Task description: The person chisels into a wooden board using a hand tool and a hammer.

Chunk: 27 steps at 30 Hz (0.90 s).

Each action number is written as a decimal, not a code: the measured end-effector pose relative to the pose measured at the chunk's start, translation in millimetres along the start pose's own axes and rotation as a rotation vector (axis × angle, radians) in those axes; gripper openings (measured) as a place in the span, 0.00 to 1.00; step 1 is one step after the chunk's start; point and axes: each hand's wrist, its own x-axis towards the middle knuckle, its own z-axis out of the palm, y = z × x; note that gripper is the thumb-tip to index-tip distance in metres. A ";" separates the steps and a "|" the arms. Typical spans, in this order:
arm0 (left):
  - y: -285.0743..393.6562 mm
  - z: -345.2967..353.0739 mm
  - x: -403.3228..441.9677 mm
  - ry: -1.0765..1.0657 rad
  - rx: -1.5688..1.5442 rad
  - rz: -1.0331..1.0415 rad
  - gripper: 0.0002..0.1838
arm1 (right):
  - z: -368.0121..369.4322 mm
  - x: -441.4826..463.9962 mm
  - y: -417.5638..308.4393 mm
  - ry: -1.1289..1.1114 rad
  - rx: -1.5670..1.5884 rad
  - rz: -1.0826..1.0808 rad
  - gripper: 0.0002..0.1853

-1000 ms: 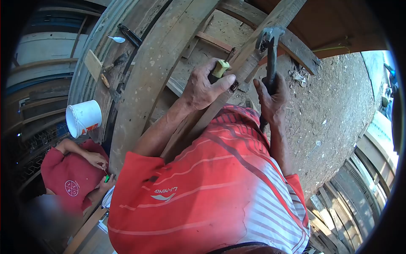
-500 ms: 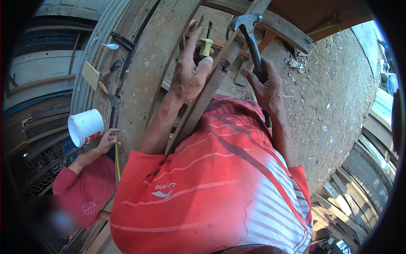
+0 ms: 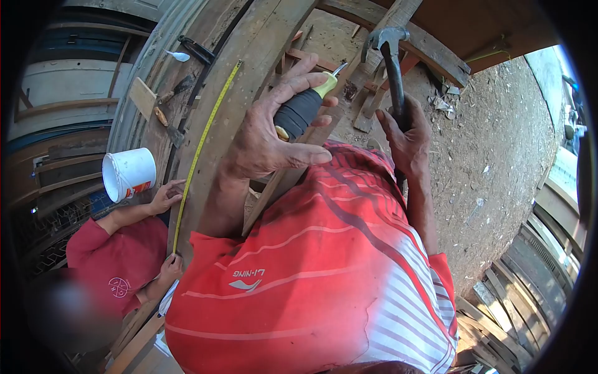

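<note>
My left hand (image 3: 265, 134) loosely holds a screwdriver (image 3: 301, 114), its handle wrapped in black tape with a yellow-green collar. The thumb stands away from the handle, and the short visible piece of metal shaft points up and right. In my right hand (image 3: 408, 134) is a claw hammer (image 3: 393, 68), gripped by its dark handle with the head up. Between the two hands runs a narrow wooden beam (image 3: 330, 128) with a dark, rough spot on it. The hammer head appears over a wooden frame piece; contact cannot be made out.
A wide plank (image 3: 215, 131) on the left carries a stretched yellow tape measure (image 3: 202, 140), worked by a co-worker (image 3: 124, 255). A white bucket (image 3: 129, 174), a wooden-handled scraper (image 3: 168, 128) and pliers (image 3: 197, 50) lie beyond. Wood scraps (image 3: 504, 311) are piled at right.
My left hand has turned and loosened, tilting the screwdriver from upright to slanting right. The hammer has shifted slightly right and down in view. The co-worker's tape now extends far up the plank.
</note>
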 end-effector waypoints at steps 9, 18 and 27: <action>-16.4 -3.5 -0.8 0.165 0.413 0.202 0.22 | -3.8 -1.0 6.4 0.064 -0.095 -0.004 0.26; -16.0 7.7 13.0 0.212 0.345 0.347 0.28 | -4.4 0.9 15.7 0.132 0.006 -0.077 0.15; -26.1 9.9 29.4 0.261 0.296 0.469 0.22 | -18.3 32.2 -22.3 0.265 -0.048 -0.090 0.24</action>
